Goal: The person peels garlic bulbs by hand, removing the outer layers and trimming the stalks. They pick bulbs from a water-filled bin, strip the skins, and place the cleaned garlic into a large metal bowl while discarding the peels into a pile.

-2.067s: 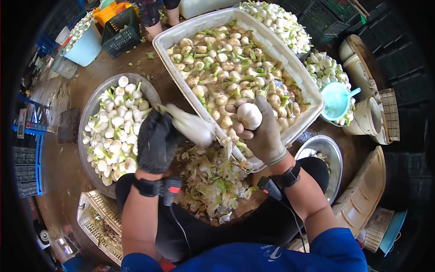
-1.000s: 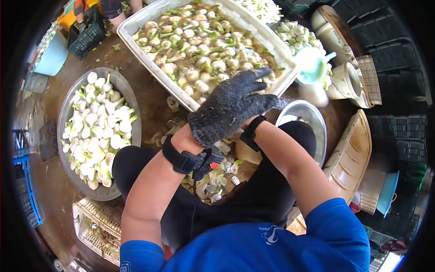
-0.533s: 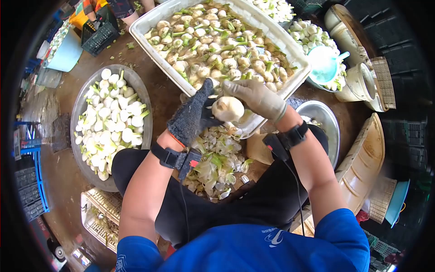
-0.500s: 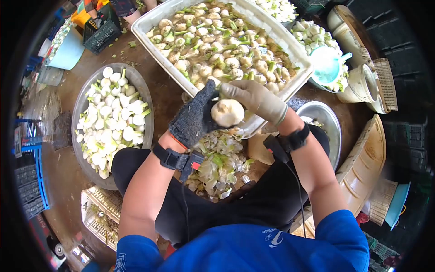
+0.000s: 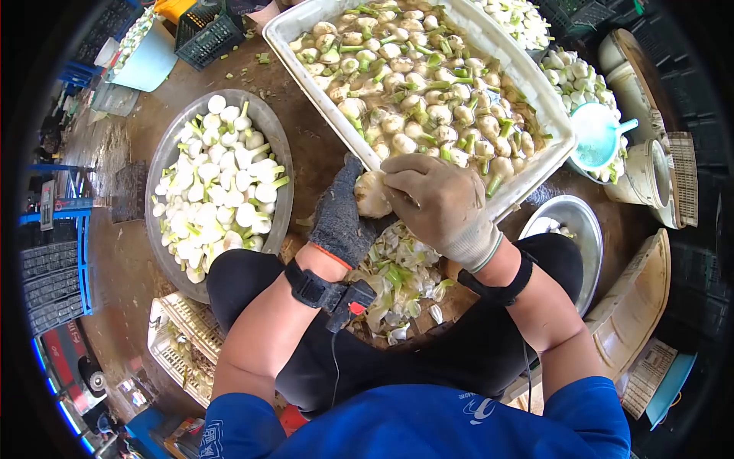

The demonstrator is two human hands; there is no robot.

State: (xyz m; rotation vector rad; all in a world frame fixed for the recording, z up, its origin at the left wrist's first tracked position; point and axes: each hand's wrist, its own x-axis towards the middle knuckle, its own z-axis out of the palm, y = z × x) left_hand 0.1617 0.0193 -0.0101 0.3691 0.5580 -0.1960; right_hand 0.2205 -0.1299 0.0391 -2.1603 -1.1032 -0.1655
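My left hand (image 5: pixel 342 214), in a dark grey glove, grips a fresh garlic bulb (image 5: pixel 371 194) with whitish, brown-stained skin. From the other side my right hand (image 5: pixel 445 203), in a pale beige glove, presses its curled fingers against the same bulb. Any bit of skin pinched under those fingers is hidden. Both hands are just off the near corner of a white tub (image 5: pixel 315 90) full of unpeeled garlic in murky water. Below them, between my knees, lies a heap of stripped garlic skins (image 5: pixel 405 277).
To the left stands a round basin (image 5: pixel 284 149) of clean white garlic. A metal bowl (image 5: pixel 595 252) is by my right knee. Further right are a turquoise scoop (image 5: pixel 595 136) on more garlic and white buckets (image 5: pixel 642 180). A cream plastic basket (image 5: pixel 172 344) sits at lower left.
My right hand has turned over and curled its fingers onto the bulb's right side. The bulb sits slightly further left in my left hand. The whole view has shifted.
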